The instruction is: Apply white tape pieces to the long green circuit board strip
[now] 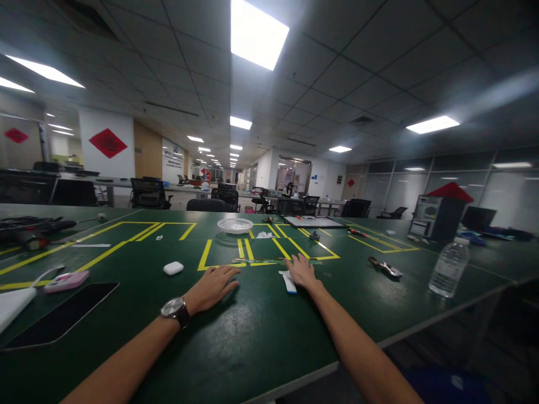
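Observation:
My left hand, with a wristwatch on the wrist, rests palm down on the green table. Its fingers are stretched out and hold nothing. My right hand lies palm down with fingers spread, its fingertips at a long thin green strip that looks like a circuit board. A white flat strip with a blue end lies beside and partly under that hand. Beyond the green strip are a white woven basket and a small pile of white pieces.
A white earbud case, a phone and a pink device lie left. To the right are a metallic tool, a screwdriver, a water bottle and a computer case. Yellow tape marks the tabletop.

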The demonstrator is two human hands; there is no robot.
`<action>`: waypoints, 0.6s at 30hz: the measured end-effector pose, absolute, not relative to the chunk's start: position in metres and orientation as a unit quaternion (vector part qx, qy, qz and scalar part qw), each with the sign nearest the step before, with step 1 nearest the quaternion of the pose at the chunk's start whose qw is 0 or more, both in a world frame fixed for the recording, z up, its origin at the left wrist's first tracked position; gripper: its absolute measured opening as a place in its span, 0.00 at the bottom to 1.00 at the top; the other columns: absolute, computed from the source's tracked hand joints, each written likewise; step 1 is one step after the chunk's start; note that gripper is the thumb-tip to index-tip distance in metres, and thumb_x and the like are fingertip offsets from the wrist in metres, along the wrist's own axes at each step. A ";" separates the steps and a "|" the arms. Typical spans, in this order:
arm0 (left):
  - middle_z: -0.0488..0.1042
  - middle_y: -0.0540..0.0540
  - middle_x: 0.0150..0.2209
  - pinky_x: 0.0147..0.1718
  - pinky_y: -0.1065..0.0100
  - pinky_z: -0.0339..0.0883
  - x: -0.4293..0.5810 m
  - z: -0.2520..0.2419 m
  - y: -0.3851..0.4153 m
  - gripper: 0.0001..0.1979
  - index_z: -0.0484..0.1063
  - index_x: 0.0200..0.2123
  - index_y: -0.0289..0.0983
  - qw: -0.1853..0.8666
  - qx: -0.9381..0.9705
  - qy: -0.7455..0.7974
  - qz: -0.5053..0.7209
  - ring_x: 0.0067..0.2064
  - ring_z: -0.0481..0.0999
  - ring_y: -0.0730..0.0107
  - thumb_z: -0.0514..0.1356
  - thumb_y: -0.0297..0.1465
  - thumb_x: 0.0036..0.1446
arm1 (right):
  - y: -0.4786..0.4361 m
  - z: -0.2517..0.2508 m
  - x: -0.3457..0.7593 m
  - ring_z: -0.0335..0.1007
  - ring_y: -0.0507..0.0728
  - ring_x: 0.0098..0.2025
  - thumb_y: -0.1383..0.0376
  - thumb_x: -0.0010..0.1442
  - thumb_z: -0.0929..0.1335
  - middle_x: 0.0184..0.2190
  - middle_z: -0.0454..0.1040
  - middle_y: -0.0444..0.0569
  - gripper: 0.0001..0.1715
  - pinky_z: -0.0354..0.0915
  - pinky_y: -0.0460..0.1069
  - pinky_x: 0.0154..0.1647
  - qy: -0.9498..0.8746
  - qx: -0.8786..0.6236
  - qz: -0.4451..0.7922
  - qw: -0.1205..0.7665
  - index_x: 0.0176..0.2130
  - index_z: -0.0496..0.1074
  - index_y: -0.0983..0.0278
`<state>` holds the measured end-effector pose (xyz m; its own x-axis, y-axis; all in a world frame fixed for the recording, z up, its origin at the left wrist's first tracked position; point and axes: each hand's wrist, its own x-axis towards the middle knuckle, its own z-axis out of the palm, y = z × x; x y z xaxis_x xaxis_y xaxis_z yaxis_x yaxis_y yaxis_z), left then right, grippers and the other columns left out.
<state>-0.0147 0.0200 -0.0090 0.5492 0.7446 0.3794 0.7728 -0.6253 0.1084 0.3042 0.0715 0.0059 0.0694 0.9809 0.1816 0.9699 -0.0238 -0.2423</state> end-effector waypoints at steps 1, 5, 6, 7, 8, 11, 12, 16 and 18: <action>0.67 0.43 0.59 0.56 0.54 0.56 -0.015 -0.009 0.020 0.20 0.64 0.58 0.43 0.039 -0.880 -0.429 -0.201 0.59 0.66 0.56 0.46 0.43 0.69 | 0.069 0.009 0.304 0.50 0.66 0.66 0.47 0.68 0.50 0.65 0.56 0.62 0.38 0.50 0.60 0.61 -0.685 -0.708 -0.019 0.171 0.60 0.65 0.67; 0.67 0.43 0.59 0.56 0.55 0.56 -0.015 -0.008 0.020 0.20 0.64 0.58 0.42 0.041 -0.880 -0.428 -0.201 0.59 0.66 0.56 0.47 0.42 0.69 | 0.058 0.012 0.298 0.66 0.65 0.53 0.59 0.65 0.58 0.49 0.72 0.64 0.24 0.60 0.56 0.51 -0.722 -0.672 -0.094 0.133 0.46 0.76 0.69; 0.67 0.43 0.59 0.56 0.55 0.56 -0.015 -0.007 0.019 0.20 0.64 0.58 0.42 0.039 -0.881 -0.428 -0.199 0.59 0.66 0.56 0.47 0.42 0.69 | 0.055 0.011 0.295 0.68 0.65 0.50 0.60 0.64 0.60 0.47 0.73 0.63 0.21 0.61 0.55 0.49 -0.738 -0.658 -0.092 0.115 0.44 0.76 0.69; 0.68 0.43 0.59 0.56 0.55 0.56 -0.015 -0.006 0.018 0.20 0.64 0.58 0.42 0.037 -0.881 -0.429 -0.197 0.59 0.66 0.57 0.47 0.42 0.69 | 0.052 0.010 0.291 0.69 0.64 0.48 0.61 0.62 0.62 0.45 0.74 0.62 0.19 0.61 0.54 0.47 -0.757 -0.639 -0.086 0.106 0.42 0.76 0.69; 0.68 0.43 0.59 0.56 0.55 0.56 -0.015 -0.005 0.018 0.19 0.64 0.58 0.42 0.035 -0.881 -0.430 -0.194 0.59 0.66 0.57 0.48 0.41 0.69 | 0.050 0.009 0.287 0.70 0.63 0.46 0.62 0.61 0.63 0.44 0.75 0.62 0.17 0.62 0.53 0.45 -0.777 -0.615 -0.077 0.109 0.40 0.77 0.69; 0.68 0.42 0.58 0.56 0.55 0.56 -0.014 -0.001 0.015 0.19 0.65 0.57 0.41 0.032 -0.880 -0.435 -0.189 0.59 0.66 0.57 0.48 0.41 0.69 | 0.044 0.009 0.275 0.71 0.58 0.41 0.64 0.59 0.65 0.39 0.76 0.57 0.12 0.62 0.48 0.41 -0.850 -0.504 -0.019 0.151 0.35 0.77 0.68; 0.69 0.42 0.58 0.56 0.55 0.56 -0.014 -0.001 0.015 0.19 0.65 0.57 0.41 0.032 -0.879 -0.436 -0.189 0.59 0.67 0.57 0.49 0.40 0.69 | 0.042 0.010 0.270 0.71 0.57 0.39 0.65 0.58 0.66 0.37 0.77 0.54 0.10 0.62 0.47 0.41 -0.873 -0.459 0.006 0.166 0.34 0.77 0.67; 0.70 0.42 0.57 0.55 0.55 0.58 -0.015 0.000 0.015 0.18 0.66 0.57 0.41 0.032 -0.876 -0.442 -0.190 0.58 0.68 0.56 0.50 0.39 0.68 | 0.030 0.011 0.253 0.71 0.54 0.37 0.68 0.56 0.67 0.34 0.77 0.47 0.07 0.63 0.45 0.42 -0.927 -0.303 0.099 0.196 0.32 0.77 0.65; 0.70 0.42 0.57 0.56 0.56 0.57 -0.016 -0.001 0.015 0.18 0.65 0.58 0.40 0.025 -0.876 -0.444 -0.190 0.58 0.68 0.56 0.52 0.37 0.67 | 0.022 0.011 0.245 0.71 0.52 0.35 0.68 0.57 0.67 0.32 0.77 0.45 0.08 0.63 0.44 0.40 -0.932 -0.265 0.144 0.200 0.31 0.77 0.65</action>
